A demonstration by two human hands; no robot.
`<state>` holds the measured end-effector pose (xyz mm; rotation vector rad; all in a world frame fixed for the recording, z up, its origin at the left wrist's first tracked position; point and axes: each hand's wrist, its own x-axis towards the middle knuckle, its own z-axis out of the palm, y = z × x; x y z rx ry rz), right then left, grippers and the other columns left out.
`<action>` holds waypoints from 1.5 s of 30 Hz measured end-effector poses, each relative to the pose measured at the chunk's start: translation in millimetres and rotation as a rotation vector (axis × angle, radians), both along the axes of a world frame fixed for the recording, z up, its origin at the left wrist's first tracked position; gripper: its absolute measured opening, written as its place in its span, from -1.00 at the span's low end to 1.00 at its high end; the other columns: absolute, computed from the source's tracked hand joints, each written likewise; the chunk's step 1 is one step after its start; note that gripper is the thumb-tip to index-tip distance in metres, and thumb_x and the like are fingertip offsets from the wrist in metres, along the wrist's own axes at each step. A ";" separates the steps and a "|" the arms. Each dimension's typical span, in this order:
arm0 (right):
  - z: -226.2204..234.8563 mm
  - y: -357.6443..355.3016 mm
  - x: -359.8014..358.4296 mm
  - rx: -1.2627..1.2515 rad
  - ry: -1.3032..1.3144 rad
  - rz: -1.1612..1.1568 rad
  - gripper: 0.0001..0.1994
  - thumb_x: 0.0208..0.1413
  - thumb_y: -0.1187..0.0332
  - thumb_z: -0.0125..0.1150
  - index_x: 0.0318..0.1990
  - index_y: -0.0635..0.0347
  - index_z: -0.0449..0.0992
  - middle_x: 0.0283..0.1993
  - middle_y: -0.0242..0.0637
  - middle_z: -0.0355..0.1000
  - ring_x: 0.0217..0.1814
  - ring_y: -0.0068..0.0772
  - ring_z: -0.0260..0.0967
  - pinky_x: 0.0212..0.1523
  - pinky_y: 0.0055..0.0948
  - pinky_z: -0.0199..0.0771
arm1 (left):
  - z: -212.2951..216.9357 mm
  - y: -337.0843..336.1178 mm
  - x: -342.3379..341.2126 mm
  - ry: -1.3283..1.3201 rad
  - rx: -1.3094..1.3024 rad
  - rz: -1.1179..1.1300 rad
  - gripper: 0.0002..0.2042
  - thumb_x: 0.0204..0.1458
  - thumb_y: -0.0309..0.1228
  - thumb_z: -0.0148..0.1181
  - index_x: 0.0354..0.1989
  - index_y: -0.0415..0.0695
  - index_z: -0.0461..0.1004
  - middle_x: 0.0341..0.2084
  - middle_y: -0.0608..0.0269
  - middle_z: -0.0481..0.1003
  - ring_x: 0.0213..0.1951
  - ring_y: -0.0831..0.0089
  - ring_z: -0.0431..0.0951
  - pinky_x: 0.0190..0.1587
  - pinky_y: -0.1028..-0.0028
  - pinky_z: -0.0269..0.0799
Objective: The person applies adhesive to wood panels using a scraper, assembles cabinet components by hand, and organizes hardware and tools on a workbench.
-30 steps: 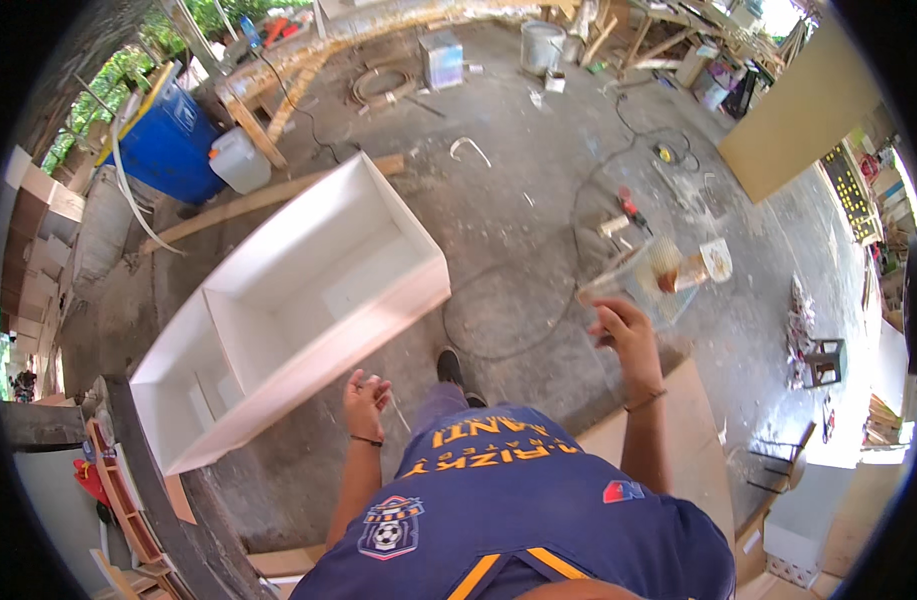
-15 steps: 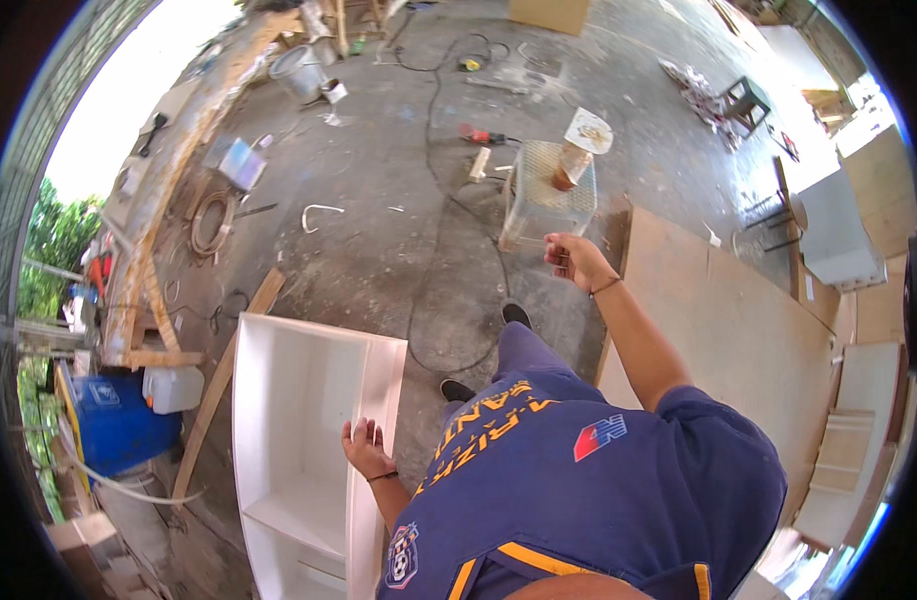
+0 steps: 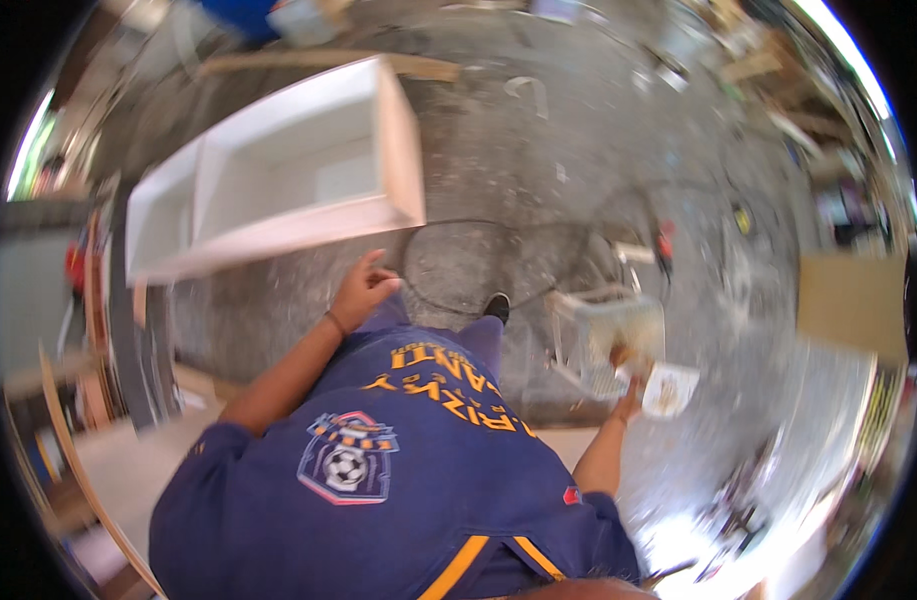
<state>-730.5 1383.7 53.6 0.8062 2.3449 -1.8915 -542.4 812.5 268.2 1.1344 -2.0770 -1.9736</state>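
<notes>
My left hand (image 3: 362,288) is in front of my body, fingers loosely bent and apart, with nothing in it. It is close to a white open-fronted cabinet (image 3: 308,235) lying on the floor at the left, but not touching it. At the right, my right hand (image 3: 628,400) reaches to the edge of a pale plastic stool (image 3: 588,320). On the stool is a clear container with brown contents (image 3: 620,353), and a stained white square piece (image 3: 670,390) is beside my fingers. Blur hides whether my right fingers grip the container.
A red power tool (image 3: 665,245) lies on the concrete floor beyond the stool, near a small wood piece (image 3: 633,253). A dark cable (image 3: 458,222) loops across the floor. A wooden plank (image 3: 408,66) lies behind the cabinet, and a tan board (image 3: 851,305) is at the far right.
My view and body have turned right, so the cabinet now appears farther up and left. My right hand has reached the container on the stool; my left hand has come away from the cabinet.
</notes>
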 end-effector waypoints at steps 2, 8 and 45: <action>13.1 -5.3 -22.7 -0.054 0.029 0.067 -0.45 0.06 0.26 0.22 0.17 0.36 0.28 0.18 -0.17 0.29 0.13 -0.25 0.29 0.16 -0.29 0.27 | 8.5 29.7 2.7 -0.077 -0.093 -0.038 -0.36 -0.06 -0.38 0.29 0.19 -0.27 0.14 -0.32 0.18 0.51 -0.28 0.51 0.51 -0.15 0.54 0.43; 22.5 5.1 -50.3 0.155 0.182 0.182 -0.43 -0.03 0.32 0.34 0.13 0.34 0.31 0.13 -0.10 0.33 0.08 -0.17 0.32 0.15 -0.31 0.32 | -0.6 64.6 11.2 -0.112 -0.142 0.024 -0.34 -0.09 -0.36 0.31 0.21 -0.23 0.15 -0.29 0.19 0.51 -0.20 0.50 0.49 -0.09 0.50 0.41; 369.3 -744.4 190.7 -0.378 0.862 2.112 -0.79 0.10 0.46 0.08 -0.15 0.40 0.50 -0.10 -0.09 0.46 0.01 -0.36 0.36 0.03 -0.35 0.31 | 105.6 -127.3 245.6 -0.047 -0.655 0.724 -0.23 -0.48 -0.22 0.51 0.04 -0.13 0.33 -0.15 0.00 0.46 -0.11 0.06 0.50 -0.06 0.27 0.42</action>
